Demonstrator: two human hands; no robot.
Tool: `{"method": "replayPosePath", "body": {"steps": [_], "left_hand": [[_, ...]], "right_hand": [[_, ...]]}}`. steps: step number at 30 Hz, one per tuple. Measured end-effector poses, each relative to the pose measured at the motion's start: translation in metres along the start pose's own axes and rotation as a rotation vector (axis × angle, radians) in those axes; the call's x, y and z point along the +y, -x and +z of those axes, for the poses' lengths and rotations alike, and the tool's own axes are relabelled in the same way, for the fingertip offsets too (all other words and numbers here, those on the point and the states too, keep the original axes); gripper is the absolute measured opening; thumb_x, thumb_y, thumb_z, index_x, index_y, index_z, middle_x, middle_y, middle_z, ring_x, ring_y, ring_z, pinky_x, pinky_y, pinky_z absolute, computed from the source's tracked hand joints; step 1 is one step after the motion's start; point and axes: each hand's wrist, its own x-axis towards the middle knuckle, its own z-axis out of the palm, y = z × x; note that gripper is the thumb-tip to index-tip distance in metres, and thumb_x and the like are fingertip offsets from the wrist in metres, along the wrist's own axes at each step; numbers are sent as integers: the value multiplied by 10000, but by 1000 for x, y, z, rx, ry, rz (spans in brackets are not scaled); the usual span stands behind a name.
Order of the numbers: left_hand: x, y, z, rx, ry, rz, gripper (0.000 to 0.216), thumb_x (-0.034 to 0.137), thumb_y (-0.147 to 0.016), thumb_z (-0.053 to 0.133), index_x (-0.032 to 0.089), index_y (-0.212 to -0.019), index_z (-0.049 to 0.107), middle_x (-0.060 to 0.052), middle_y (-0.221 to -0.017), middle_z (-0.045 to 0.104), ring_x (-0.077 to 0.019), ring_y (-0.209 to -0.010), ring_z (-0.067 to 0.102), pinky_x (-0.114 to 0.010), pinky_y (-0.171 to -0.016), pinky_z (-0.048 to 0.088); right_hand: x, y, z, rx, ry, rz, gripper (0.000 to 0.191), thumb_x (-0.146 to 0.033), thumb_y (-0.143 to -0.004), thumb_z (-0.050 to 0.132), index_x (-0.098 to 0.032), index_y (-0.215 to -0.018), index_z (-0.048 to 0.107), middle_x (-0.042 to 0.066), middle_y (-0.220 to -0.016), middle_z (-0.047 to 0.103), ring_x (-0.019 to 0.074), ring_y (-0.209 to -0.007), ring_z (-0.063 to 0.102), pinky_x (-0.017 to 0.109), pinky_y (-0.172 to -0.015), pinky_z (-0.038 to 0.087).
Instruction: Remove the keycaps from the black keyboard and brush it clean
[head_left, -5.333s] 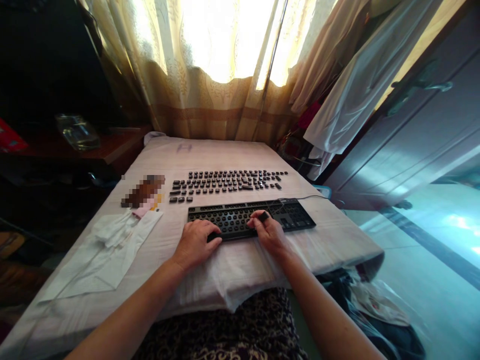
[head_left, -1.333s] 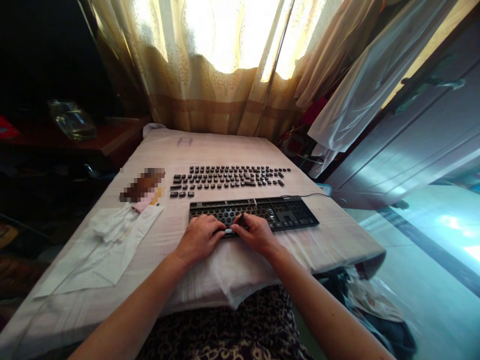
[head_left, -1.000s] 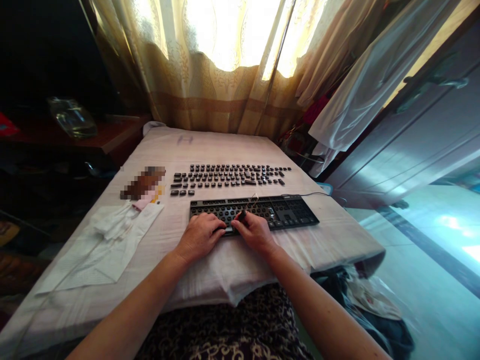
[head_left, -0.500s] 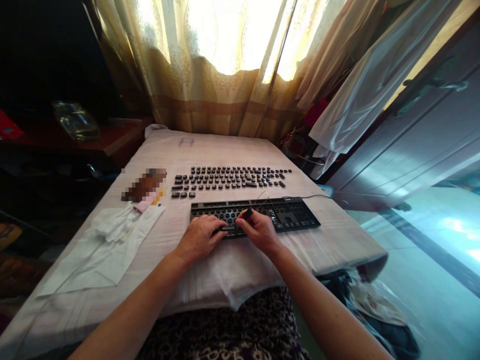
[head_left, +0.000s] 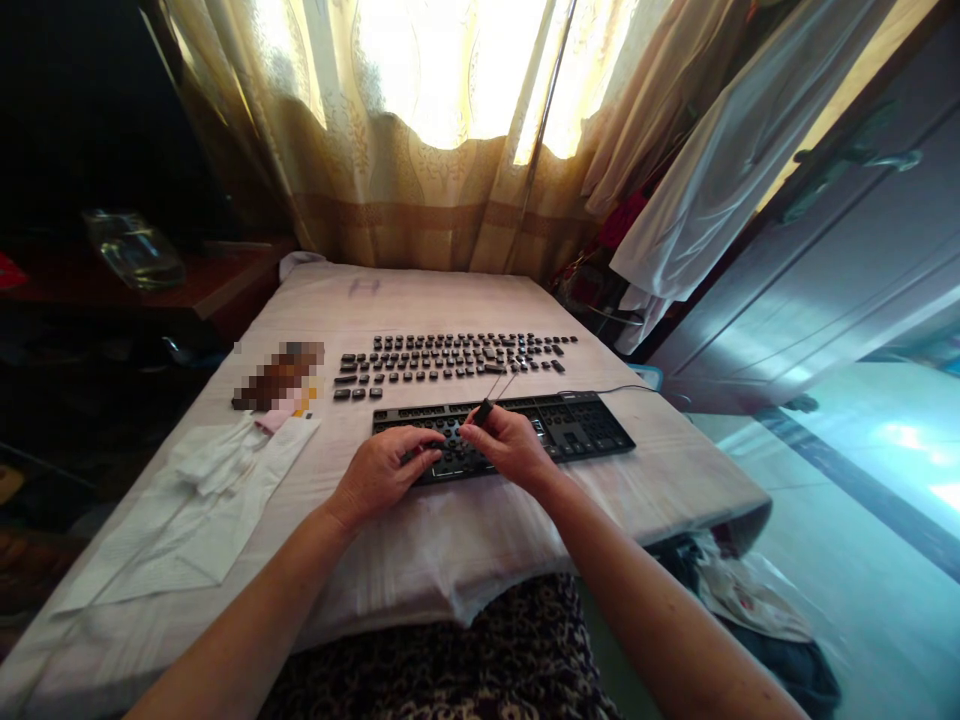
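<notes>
Two bare hands work over a black keyboard that lies near the front edge of a cloth-covered desk, about midway along that edge. The left hand rests palm down on the keyboard's front left part, its fingers loosely curled and touching the bared key bed. The right hand hovers just beside it over the middle of the keyboard, its fingers pinching a small dark-handled tool whose two thin wire prongs point up and away toward the back edge. Most of the keyboard shows empty sockets; a cable runs off its far right corner toward the desk's right edge. Behind the keyboard, loose black keycaps lie set out in rows, apart from it. Toward the left edge lies a white folded cloth, with a blurred-out object just behind it. Pale curtains hang beyond the back edge, lit from behind.
</notes>
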Motion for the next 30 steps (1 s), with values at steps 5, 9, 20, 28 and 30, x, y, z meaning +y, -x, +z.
{"method": "replayPosePath", "body": {"steps": [5,9,20,28,30], "left_hand": [[-5,4,0,52,21,-36,249,400,-929,592,249,-1012,772,-31,-973,803,-207,-888,737,-319,-850,568],[-11,9,0,107,52,-99,276,433,-912,594,243,-983,781,-24,-944,811,-208,-840,746,-312,-827,582],[-13,17,1,275,179,-292,406,524,-848,612,188,-1000,781,-14,-718,759,-155,-596,656,-225,-542,509],[-9,16,-4,364,302,-444,395,523,-790,688,194,-994,767,-26,-736,776,-163,-599,682,-246,-579,539],[-8,15,-4,367,347,-482,387,511,-772,714,197,-990,764,-38,-764,794,-172,-619,702,-262,-616,564]], "right_hand": [[9,1,2,-10,-114,61,247,-444,-872,639,-207,-803,639,-7,-685,655,151,-634,587,254,-623,466],[16,8,-4,35,-166,105,289,-485,-883,605,-202,-827,628,-4,-680,638,149,-613,578,259,-596,467],[38,33,-31,82,102,182,198,-361,-898,574,-217,-1016,640,0,-692,694,166,-599,641,260,-591,487],[31,54,-38,-17,377,-98,189,-274,-955,531,-211,-823,652,6,-649,665,146,-582,614,245,-573,431],[33,61,-40,-77,477,-243,213,-262,-979,522,-202,-845,676,27,-693,692,154,-625,630,255,-596,429]]}}
